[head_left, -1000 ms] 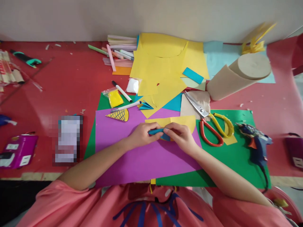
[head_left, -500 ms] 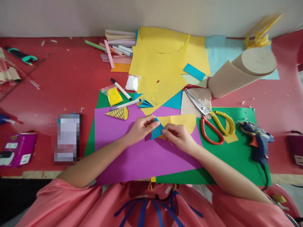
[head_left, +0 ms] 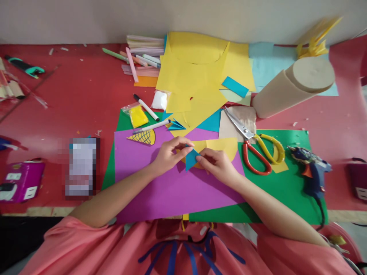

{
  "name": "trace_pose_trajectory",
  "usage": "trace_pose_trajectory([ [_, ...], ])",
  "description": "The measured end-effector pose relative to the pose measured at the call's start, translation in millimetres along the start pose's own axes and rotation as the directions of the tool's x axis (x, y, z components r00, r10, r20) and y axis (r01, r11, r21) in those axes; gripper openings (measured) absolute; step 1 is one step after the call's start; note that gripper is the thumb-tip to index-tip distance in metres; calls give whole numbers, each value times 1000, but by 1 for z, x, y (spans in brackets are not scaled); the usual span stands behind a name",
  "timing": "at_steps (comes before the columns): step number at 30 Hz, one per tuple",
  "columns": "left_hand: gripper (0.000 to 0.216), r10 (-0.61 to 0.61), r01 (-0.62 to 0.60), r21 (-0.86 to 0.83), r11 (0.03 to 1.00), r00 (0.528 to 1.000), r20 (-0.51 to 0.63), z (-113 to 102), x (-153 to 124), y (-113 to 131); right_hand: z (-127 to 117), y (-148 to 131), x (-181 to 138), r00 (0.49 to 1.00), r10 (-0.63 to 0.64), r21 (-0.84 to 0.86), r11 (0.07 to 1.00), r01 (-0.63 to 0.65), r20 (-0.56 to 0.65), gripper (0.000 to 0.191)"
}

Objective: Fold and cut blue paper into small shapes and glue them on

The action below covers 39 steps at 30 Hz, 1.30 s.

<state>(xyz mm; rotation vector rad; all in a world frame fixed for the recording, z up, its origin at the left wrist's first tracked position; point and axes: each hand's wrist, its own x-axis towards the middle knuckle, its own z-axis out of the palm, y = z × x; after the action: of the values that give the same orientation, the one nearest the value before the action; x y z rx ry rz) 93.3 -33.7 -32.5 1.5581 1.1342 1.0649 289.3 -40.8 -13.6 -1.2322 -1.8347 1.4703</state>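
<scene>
Between my hands is a small folded piece of blue paper (head_left: 191,159) with a pointed lower corner. My left hand (head_left: 174,154) pinches its upper edge between thumb and fingers. My right hand (head_left: 215,162) is closed on its right corner. Beneath and behind them a yellow paper piece (head_left: 222,147) with a rounded edge lies on the purple sheet (head_left: 172,194). To the left of my hands rests a yellow paper cone (head_left: 145,137) with a dark grid drawn on it. Just above it are a white marker (head_left: 151,126) and a folded blue paper shape (head_left: 176,125).
Scissors (head_left: 248,135) and a glue gun (head_left: 312,170) lie on the green sheet (head_left: 286,198) at right. A beige roll (head_left: 286,89) stands tilted behind them. Large yellow sheets (head_left: 197,76) cover the back. A phone (head_left: 82,168) with a blurred screen lies left.
The blue paper has turned slightly between my hands, its lower point shifting a little to the right. My left fingers have moved slightly along its top.
</scene>
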Motion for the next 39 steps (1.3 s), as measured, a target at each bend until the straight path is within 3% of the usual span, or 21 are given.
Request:
trace_pose_trajectory([
  [7, 11, -17, 15, -36, 999, 998, -54, 1, 0, 1, -2, 0, 2, 1000, 24, 75, 997, -24, 3, 23],
  [16, 18, -160, 155, -139, 978, 987, -24, 1, -4, 0, -5, 2, 2, 999, -11, 173, 985, 5, 34, 23],
  [21, 18, -175, 165, -138, 977, 982, -66, 0, -3, 1, -1, 5, 2, 999, 37, 224, 974, -34, -7, 18],
  [24, 19, -145, 141, -58, 988, 987, -75, 0, -2, 1, 0, 5, 2, 992, 48, 245, 969, -19, -113, 17],
  [26, 20, -103, 102, -10, 995, 995, -14, 0, -1, 2, -1, 4, 2, 977, 13, 181, 983, 27, -213, 17],
  [28, 19, -99, 101, -8, 995, 987, 128, 0, -1, 2, -1, 2, 3, 966, -46, 99, 992, 73, -256, 18],
  [32, 22, -188, 192, 29, 981, 901, 391, 1, -1, 3, -1, 3, 4, 981, -103, 63, 992, 114, -163, 19],
  [39, 30, -304, 342, -48, 938, 884, 354, -1, 0, 3, -1, 5, 4, 991, -52, -25, 998, 49, -126, 16],
])
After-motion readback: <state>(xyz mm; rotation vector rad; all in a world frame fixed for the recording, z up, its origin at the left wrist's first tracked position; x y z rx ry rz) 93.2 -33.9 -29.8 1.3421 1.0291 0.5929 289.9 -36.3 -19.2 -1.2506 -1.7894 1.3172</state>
